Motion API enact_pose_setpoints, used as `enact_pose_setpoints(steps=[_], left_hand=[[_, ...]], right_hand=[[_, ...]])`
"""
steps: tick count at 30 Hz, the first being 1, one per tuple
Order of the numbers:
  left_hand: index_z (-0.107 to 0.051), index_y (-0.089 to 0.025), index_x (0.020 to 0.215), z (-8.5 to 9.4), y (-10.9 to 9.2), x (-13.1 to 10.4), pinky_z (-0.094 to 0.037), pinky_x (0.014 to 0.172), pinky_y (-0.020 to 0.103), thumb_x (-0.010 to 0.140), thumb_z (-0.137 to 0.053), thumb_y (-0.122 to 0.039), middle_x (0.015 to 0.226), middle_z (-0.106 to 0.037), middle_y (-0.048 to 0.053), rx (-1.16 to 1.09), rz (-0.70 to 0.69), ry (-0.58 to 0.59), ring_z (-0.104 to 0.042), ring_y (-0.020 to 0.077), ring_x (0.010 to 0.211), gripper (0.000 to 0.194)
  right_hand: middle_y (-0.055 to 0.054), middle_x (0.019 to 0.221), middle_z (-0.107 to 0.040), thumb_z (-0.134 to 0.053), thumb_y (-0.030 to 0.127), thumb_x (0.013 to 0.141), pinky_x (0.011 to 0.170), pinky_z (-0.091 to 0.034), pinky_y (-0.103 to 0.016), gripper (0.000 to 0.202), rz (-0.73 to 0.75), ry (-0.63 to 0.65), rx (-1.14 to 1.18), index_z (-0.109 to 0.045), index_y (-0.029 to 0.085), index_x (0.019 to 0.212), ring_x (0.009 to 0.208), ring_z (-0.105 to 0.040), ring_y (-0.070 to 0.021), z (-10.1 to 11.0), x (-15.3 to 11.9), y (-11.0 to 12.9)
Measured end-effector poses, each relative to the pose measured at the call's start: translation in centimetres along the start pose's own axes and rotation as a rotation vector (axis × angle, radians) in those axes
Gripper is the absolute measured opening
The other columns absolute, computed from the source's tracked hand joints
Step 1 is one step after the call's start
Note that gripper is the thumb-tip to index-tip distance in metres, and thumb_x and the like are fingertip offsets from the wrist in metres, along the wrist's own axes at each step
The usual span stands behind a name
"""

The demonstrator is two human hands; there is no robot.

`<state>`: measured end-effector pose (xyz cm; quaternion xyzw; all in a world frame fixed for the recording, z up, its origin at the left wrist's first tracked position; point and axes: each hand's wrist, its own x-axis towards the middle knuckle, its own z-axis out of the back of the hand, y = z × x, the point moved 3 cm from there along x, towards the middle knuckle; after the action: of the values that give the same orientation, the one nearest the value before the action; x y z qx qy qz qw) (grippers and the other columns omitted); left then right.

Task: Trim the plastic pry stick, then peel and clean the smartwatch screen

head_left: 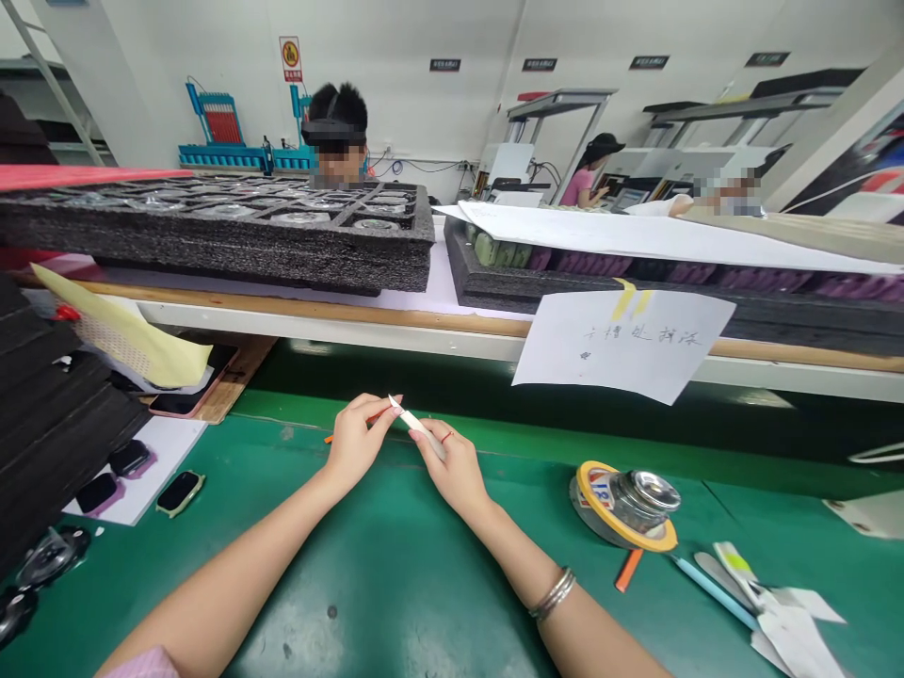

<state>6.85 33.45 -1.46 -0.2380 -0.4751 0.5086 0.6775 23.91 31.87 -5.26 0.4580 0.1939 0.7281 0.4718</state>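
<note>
My right hand (456, 471) grips a slim white pointed tool (415, 424), knife-like in shape, with its tip up and to the left. At the tip, the thumb and fingertips of my left hand (353, 438) are pinched together; whether something small is also between them is too small to tell. Both hands are held over the far part of the green table (395, 565). A small bit of orange (329, 439) shows beside my left hand.
To the right sit a tape roll with a glass jar (639, 504), an orange strip (628, 571) and a light-blue stick (713, 589). Several watch-shaped pieces (180, 492) and stacked black foam (56, 395) are left. Foam trays (297, 245) line the shelf; co-workers sit beyond.
</note>
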Motion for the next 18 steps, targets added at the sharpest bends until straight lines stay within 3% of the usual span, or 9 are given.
enact_pose_setpoints(steps=[8,18], left_hand=[[-0.080,-0.025,0.091,0.23,-0.25,0.03,-0.049,0.077,0.027,0.090,-0.070,-0.023,0.090,-0.075,0.000,-0.014,0.013,-0.044,-0.068,0.0176,0.086,0.011],[-0.079,-0.023,0.082,0.40,0.12,0.17,-0.045,0.069,0.028,0.088,-0.074,-0.024,0.079,-0.072,0.000,0.050,0.055,-0.085,-0.065,0.0161,0.075,0.007]], right_hand=[[-0.004,0.095,-0.071,-0.054,0.042,0.102,0.076,-0.058,-0.033,0.029,0.014,-0.006,-0.020,-0.067,0.016,0.106,0.081,-0.068,-0.0150,0.26,-0.01,0.16],[-0.004,0.094,-0.071,-0.056,0.042,0.101,0.076,-0.058,-0.033,0.028,-0.029,-0.037,-0.041,-0.068,0.016,0.105,0.081,-0.068,-0.0153,-0.02,-0.06,0.11]])
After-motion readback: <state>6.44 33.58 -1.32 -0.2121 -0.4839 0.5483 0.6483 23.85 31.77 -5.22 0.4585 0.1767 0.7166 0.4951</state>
